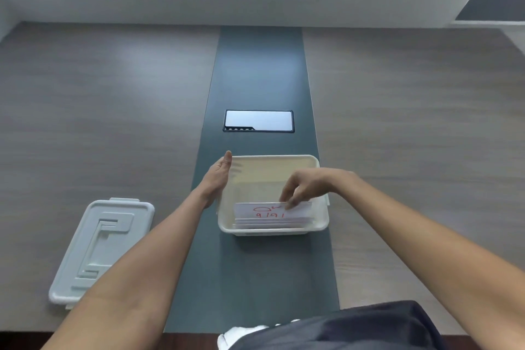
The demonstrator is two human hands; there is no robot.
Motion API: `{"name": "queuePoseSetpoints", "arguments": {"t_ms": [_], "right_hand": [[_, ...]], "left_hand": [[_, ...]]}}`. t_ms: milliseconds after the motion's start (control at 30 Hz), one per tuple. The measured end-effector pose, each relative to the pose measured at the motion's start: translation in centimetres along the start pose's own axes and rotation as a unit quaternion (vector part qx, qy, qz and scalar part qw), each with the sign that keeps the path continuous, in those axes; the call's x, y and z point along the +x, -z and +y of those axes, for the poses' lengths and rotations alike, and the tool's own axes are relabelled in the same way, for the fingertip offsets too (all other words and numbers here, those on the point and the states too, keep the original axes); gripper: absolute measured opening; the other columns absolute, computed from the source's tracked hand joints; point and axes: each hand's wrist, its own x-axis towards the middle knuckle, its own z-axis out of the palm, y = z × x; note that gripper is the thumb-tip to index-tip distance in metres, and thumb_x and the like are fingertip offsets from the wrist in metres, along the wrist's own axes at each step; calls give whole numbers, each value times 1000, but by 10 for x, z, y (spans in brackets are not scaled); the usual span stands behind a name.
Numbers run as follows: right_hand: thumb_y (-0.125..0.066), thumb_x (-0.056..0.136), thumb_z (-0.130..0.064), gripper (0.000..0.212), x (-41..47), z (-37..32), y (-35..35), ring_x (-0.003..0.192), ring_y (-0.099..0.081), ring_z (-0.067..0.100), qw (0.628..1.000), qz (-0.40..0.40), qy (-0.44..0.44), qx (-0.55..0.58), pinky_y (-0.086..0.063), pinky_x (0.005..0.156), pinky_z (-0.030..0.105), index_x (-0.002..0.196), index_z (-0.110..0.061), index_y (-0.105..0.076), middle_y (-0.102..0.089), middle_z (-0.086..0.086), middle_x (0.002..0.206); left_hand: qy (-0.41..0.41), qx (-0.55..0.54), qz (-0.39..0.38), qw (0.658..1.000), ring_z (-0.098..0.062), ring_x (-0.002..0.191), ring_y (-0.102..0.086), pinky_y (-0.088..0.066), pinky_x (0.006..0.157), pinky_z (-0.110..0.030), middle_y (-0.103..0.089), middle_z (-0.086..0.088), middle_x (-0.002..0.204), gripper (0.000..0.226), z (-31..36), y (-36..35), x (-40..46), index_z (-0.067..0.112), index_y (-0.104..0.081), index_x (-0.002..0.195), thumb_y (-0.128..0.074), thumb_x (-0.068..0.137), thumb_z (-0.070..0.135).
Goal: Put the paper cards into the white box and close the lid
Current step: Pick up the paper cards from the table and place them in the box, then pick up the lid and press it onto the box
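The white box [284, 163] stands open on the dark centre strip of the table. Several white paper cards [272, 212] stand on edge against its near wall; the front one bears red handwriting. My right hand [308, 185] reaches in from the right and pinches the top edge of the cards with its fingertips. Flat against the box's left outer wall rests my left hand [217, 177], fingers straight and holding nothing. The white lid [99, 247] lies face up on the table at the lower left, partly under my left forearm.
A rectangular cable hatch [258, 121] is set into the dark strip just beyond the box. Wood-grain tabletop extends to both sides. My dark-clothed lap shows at the bottom edge.
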Motion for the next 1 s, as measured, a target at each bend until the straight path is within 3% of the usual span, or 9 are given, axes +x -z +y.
{"name": "queuePoseSetpoints", "arguments": {"t_ms": [167, 367, 500, 567, 700, 900, 1000], "right_hand": [[-72, 92, -23, 34, 0, 7, -4, 104, -75, 22, 991, -23, 6, 131, -59, 94, 30, 120, -3, -73, -77, 14, 111], [-65, 98, -23, 29, -2, 14, 10, 98, -76, 24, 962, 150, 61, 220, -61, 89, 32, 115, -1, -74, -78, 15, 104], [-65, 97, -21, 28, -3, 15, 15, 100, -75, 30, 941, 181, 65, 278, -60, 91, 37, 112, 2, -74, -78, 17, 103], [-64, 98, -21, 29, 1, 8, 17, 100, -75, 31, 932, 198, 73, 294, -61, 90, 38, 110, 4, -74, -78, 18, 103], [-62, 99, -19, 28, 14, -22, 20, 96, -76, 31, 921, 244, 92, 291, -61, 88, 37, 108, 5, -74, -77, 21, 102], [-64, 96, -21, 27, 48, -82, 19, 75, -69, 18, 922, 284, 138, 223, -58, 92, 45, 95, 4, -75, -76, 23, 97], [-65, 93, -27, 25, 72, -119, 12, 77, -72, 18, 931, 275, 151, 184, -58, 93, 47, 88, -7, -78, -79, 15, 91]], "left_hand": [[-6, 23, 17, 1000, -18, 146, -35, -26, 121, -38, -41, 1, 155, 73, -3, 0, 4, 15, -39, 151, -32, 97, 64], [-15, 47, 29, 998, -7, 121, -39, -29, 102, -27, -44, 11, 129, 64, -3, -3, 5, 14, -47, 145, -32, 101, 58], [-20, 94, 40, 995, -14, 101, -46, -38, 76, -23, -52, 2, 109, 41, 3, 4, 4, 17, -55, 109, -33, 103, 52], [-18, 90, 52, 994, -18, 97, -51, -40, 74, -24, -57, -2, 104, 43, 6, 15, 3, 15, -57, 103, -34, 103, 52], [-5, 52, 99, 994, -20, 92, -58, -48, 90, -37, -64, -7, 104, 47, 15, 46, -6, 13, -62, 107, -34, 104, 50], [2, -10, 178, 984, -18, 77, -53, -43, 65, -27, -61, -5, 92, 46, 12, 91, -41, 10, -59, 104, -32, 105, 47], [10, -41, 223, 974, -14, 66, -48, -37, 59, -26, -56, -1, 80, 42, 0, 116, -65, 10, -57, 103, -32, 106, 44]]}}
